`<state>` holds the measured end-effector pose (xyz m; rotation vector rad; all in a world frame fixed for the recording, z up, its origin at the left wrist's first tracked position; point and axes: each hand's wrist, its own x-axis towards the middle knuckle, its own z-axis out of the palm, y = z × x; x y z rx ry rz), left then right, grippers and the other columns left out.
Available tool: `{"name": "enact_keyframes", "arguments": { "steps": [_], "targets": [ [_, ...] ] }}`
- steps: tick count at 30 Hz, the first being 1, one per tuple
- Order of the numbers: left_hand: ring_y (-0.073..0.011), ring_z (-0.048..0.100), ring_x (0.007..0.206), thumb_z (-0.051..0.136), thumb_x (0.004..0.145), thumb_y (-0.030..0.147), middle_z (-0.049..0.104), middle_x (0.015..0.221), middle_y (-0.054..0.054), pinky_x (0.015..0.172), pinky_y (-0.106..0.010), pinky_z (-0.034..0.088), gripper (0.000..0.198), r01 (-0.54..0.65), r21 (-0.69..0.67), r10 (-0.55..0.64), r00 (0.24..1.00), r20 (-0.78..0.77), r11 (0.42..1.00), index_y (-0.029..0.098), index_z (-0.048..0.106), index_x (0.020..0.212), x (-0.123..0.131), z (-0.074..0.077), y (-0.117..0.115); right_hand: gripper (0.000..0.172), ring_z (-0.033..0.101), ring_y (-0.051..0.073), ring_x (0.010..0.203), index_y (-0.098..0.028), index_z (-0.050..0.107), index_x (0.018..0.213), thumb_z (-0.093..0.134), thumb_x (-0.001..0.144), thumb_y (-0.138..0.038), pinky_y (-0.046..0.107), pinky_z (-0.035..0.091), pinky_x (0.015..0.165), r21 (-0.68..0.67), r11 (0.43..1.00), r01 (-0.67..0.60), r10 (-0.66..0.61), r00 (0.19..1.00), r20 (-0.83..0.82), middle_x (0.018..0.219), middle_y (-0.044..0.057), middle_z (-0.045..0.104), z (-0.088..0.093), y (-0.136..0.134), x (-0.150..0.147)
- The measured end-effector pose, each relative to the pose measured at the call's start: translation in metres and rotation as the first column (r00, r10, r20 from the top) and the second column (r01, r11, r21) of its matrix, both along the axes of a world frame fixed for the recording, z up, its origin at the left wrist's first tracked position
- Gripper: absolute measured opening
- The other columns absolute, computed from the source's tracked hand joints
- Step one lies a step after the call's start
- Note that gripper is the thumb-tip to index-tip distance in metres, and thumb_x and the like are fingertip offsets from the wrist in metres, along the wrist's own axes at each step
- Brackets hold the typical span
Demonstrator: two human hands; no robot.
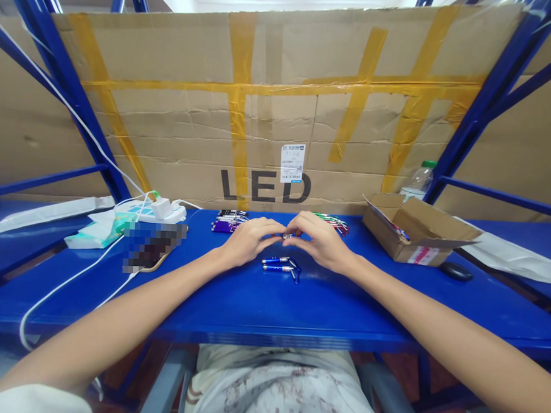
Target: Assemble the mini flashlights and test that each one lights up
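Note:
My left hand and my right hand meet above the middle of the blue table. Their fingertips pinch a small silver-ended piece, which looks like the end of a keychain flashlight; the fingers hide most of it. Closer to me, two slim blue keychain flashlights lie side by side with blue carabiner clips at their right ends. Behind my left hand rests a group of purple and black keychain flashlights. Beyond my right hand lie green and red ones, partly hidden by it.
An open cardboard box stands at the right, beside a black mouse and a plastic bottle. A phone, white cables, a tissue pack and a power strip occupy the left. Taped cardboard walls the back.

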<state>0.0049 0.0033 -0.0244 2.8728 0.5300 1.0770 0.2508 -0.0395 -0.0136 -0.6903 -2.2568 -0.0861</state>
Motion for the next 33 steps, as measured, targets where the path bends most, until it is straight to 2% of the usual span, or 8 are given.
{"name": "enact_keyframes", "arguments": {
  "steps": [7,11,15,22,25,28,30,33],
  "targets": [
    [-0.0233,0.07,0.125,0.057,0.109,0.029,0.076,0.134,-0.008,0.11,-0.043,0.055,0.029,-0.007,0.027,0.006,1.0,0.028,1.0,0.026,0.074,0.132,0.0,0.002,0.002,0.026,0.064,0.027,0.105,-0.025,0.065,0.123,0.042,0.113,-0.031,0.042,0.052,0.093,0.02,0.991,0.131,-0.13,0.99,-0.062,0.112,0.011,0.069,0.005,0.008,0.009],
    [-0.0228,0.074,0.114,0.06,0.107,0.031,0.079,0.125,-0.006,0.102,-0.04,0.058,0.025,-0.058,-0.028,0.059,0.997,0.039,0.998,0.026,0.075,0.127,0.0,0.0,0.004,0.035,0.059,0.03,0.104,-0.026,0.067,0.136,0.042,0.112,-0.028,0.046,0.051,0.091,-0.011,0.98,0.196,-0.193,0.971,0.141,0.111,0.014,0.064,-0.007,0.02,0.015],
    [-0.0245,0.076,0.107,0.066,0.104,0.034,0.081,0.119,-0.006,0.096,-0.039,0.059,0.023,-0.16,-0.099,0.165,0.985,0.044,0.982,0.023,0.078,0.12,0.001,-0.003,0.009,0.043,0.054,0.031,0.101,-0.025,0.071,0.14,0.04,0.111,-0.023,0.048,0.048,0.091,-0.052,0.968,0.247,-0.212,0.909,0.358,0.118,0.016,0.063,-0.019,0.025,0.016],
    [-0.025,0.075,0.108,0.064,0.105,0.034,0.08,0.121,-0.007,0.096,-0.039,0.058,0.024,-0.177,-0.106,0.178,0.984,-0.003,0.978,0.023,0.076,0.121,-0.001,-0.002,0.011,0.045,0.051,0.03,0.098,-0.029,0.067,0.148,0.038,0.113,-0.026,0.044,0.046,0.084,-0.091,0.952,0.293,-0.217,0.853,0.474,0.122,0.016,0.063,-0.025,0.021,0.012],
    [-0.024,0.074,0.112,0.06,0.107,0.032,0.079,0.123,-0.007,0.1,-0.039,0.057,0.025,-0.103,-0.063,0.102,0.995,-0.016,0.993,0.022,0.075,0.124,-0.001,-0.001,0.008,0.04,0.052,0.03,0.1,-0.026,0.071,0.14,0.042,0.112,-0.025,0.044,0.046,0.085,-0.094,0.953,0.287,-0.213,0.859,0.465,0.12,0.016,0.064,-0.024,0.021,0.011],
    [-0.0231,0.072,0.116,0.058,0.108,0.029,0.078,0.128,-0.007,0.103,-0.039,0.056,0.025,-0.043,-0.009,0.043,0.999,-0.019,0.999,0.023,0.074,0.127,-0.001,-0.001,0.007,0.026,0.052,0.03,0.103,-0.021,0.077,0.115,0.052,0.109,-0.025,0.044,0.046,0.089,-0.081,0.97,0.23,-0.175,0.887,0.428,0.118,0.014,0.065,-0.022,0.022,0.011],
    [-0.0229,0.072,0.118,0.058,0.108,0.028,0.077,0.129,-0.007,0.104,-0.039,0.056,0.025,-0.027,0.015,0.028,1.0,-0.015,1.0,0.022,0.073,0.128,-0.001,-0.001,0.007,0.019,0.053,0.029,0.102,-0.02,0.075,0.103,0.057,0.106,-0.024,0.043,0.047,0.09,-0.084,0.979,0.183,-0.134,0.904,0.407,0.115,0.013,0.065,-0.021,0.022,0.011],
    [-0.0229,0.072,0.115,0.059,0.108,0.028,0.078,0.127,-0.007,0.101,-0.039,0.056,0.024,-0.036,0.021,0.036,0.999,-0.008,0.999,0.022,0.074,0.127,-0.001,-0.002,0.008,0.009,0.054,0.028,0.1,-0.02,0.069,0.102,0.061,0.104,-0.022,0.042,0.047,0.09,-0.112,0.983,0.147,-0.095,0.923,0.374,0.11,0.011,0.066,-0.018,0.021,0.012]
  ]
}}
